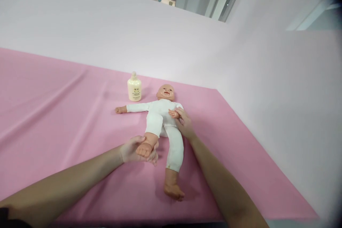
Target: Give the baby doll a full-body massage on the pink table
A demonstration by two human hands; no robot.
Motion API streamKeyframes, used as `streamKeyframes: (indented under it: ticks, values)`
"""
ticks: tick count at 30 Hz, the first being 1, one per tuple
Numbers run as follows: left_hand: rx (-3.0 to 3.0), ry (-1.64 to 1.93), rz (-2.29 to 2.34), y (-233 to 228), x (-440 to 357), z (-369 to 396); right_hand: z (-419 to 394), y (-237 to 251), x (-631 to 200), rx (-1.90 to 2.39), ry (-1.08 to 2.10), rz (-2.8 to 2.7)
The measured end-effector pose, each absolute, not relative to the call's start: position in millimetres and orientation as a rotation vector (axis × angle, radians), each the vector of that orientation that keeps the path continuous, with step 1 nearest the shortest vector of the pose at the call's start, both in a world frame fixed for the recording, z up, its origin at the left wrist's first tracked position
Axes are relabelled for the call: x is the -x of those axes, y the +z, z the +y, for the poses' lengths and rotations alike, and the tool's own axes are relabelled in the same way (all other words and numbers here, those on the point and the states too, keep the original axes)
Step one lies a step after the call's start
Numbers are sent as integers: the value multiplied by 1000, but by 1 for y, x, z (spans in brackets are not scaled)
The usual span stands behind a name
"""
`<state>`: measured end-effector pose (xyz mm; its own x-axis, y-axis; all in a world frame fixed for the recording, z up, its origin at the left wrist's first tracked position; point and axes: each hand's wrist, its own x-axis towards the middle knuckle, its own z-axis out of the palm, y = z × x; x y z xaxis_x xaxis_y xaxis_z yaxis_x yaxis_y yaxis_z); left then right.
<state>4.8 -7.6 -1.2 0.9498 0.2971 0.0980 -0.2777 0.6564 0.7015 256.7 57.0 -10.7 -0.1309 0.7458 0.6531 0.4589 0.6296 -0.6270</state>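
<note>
A baby doll (160, 114) is lying face-up mid-tabletop (53, 107). The left hand (135, 149) is cupping its raised foot; the right hand (184, 123) is pinching its wrist. A sideways tug risks sliding it into the far lotion bottle (134, 87).

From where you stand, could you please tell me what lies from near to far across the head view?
Doll's bare outstretched foot → left hand cupping the doll's raised foot → right hand at the doll's hand → doll's head → cream plastic bottle.
</note>
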Motion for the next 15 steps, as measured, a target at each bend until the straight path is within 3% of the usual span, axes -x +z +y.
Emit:
streamKeyframes:
  ticks: [4,8,15]
  values:
    - [-899,120,-18,2,-1,-9,58,-6,-258,954,588,-1464]
    - [-921,31,29,5,3,-12,65,-2,-269,875,613,-1177]
    - [-1056,-56,300,1,7,-14,89,-34,-309,947,850,-556]
